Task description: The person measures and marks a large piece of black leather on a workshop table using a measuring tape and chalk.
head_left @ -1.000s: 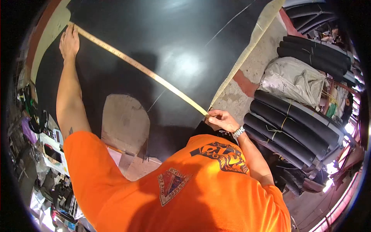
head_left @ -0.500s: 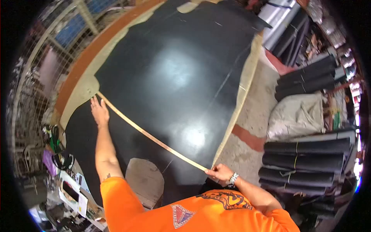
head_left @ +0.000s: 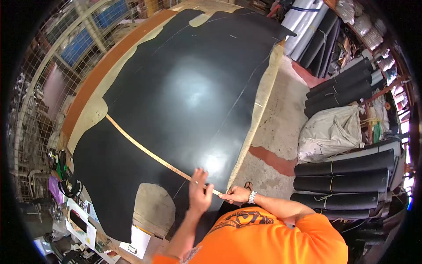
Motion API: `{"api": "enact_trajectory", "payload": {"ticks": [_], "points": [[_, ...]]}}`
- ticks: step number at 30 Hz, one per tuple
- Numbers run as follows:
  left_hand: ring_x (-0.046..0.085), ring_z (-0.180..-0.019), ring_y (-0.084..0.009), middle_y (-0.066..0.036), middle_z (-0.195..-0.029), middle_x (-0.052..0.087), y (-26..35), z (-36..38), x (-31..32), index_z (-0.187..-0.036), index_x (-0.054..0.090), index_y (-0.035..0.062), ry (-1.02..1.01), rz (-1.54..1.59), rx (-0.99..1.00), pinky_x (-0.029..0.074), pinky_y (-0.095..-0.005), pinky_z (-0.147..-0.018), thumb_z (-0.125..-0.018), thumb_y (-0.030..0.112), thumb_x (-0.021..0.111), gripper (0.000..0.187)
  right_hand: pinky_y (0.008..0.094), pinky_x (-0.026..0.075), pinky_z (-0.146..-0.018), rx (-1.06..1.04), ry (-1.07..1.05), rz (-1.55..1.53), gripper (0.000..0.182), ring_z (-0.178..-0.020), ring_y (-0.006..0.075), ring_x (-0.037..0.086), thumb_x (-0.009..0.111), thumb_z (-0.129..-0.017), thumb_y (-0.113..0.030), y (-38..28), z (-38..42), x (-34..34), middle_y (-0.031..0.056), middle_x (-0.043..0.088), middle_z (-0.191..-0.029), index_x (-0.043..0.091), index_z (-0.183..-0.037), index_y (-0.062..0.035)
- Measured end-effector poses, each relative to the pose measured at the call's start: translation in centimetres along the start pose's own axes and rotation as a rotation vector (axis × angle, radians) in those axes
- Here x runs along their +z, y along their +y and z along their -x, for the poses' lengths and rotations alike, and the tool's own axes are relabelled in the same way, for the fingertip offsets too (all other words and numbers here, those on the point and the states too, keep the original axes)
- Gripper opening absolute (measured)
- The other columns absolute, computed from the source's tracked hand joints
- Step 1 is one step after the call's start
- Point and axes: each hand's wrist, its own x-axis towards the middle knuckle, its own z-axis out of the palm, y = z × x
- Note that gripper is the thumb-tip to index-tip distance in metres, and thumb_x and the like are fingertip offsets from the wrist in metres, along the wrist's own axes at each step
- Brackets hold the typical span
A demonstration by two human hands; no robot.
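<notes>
A large black leather hide (head_left: 176, 119) with irregular edges is spread over the table. Across it, from the notch on its left edge to the lower right edge, runs a long, thin pale-yellow strip (head_left: 147, 152). My right hand (head_left: 236, 194) pinches the strip's near end between thumb and fingers at the table's edge. Just left of it, my left hand (head_left: 200, 192) is over the strip, fingers stretched out and slightly blurred. The hand hides a short piece of the strip.
Rolls of black material (head_left: 340, 182) are stacked at the right, near a pale sack (head_left: 329, 134). Wire mesh (head_left: 33, 114) stands along the left. A phone (head_left: 79, 222) and papers (head_left: 138, 242) lie at the table's lower left. Concrete floor (head_left: 281, 110) shows beyond the right edge.
My left hand has left the strip's far end and come across to the near end, beside my right hand. My right hand still pinches the strip. The view has shifted slightly.
</notes>
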Motion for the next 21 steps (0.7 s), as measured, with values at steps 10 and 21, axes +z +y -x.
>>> {"api": "enact_trajectory", "payload": {"ticks": [10,21], "points": [[0.065,-0.103,-0.0345,-0.015,-0.106,0.071,5.4,-3.7,8.0,-0.107,0.069,0.002,-0.134,-0.084,-0.053,0.045,-0.0473,-0.099,-0.09,0.015,0.066,0.021,0.0319,0.047,-0.071,-0.473,-0.243,0.079,0.045,-0.078,0.0136,0.057,0.065,-0.095,-0.046,0.7,2.7,-9.4,0.0043,0.067,-0.085,0.067,-0.099,-0.0017],[0.044,-0.055,-0.014,-0.01,-0.057,0.051,14.2,-17.4,26.5,-0.073,0.061,-0.0019,-0.355,0.112,-0.446,0.039,-0.0366,-0.051,-0.093,0.036,0.07,0.043,0.0261,0.05,-0.074,-0.641,-0.296,-0.093,0.02,-0.081,0.0078,0.059,0.068,-0.096,-0.018,10.6,8.9,-35.6,0.0023,0.067,-0.086,0.066,-0.099,0.0014]]}}
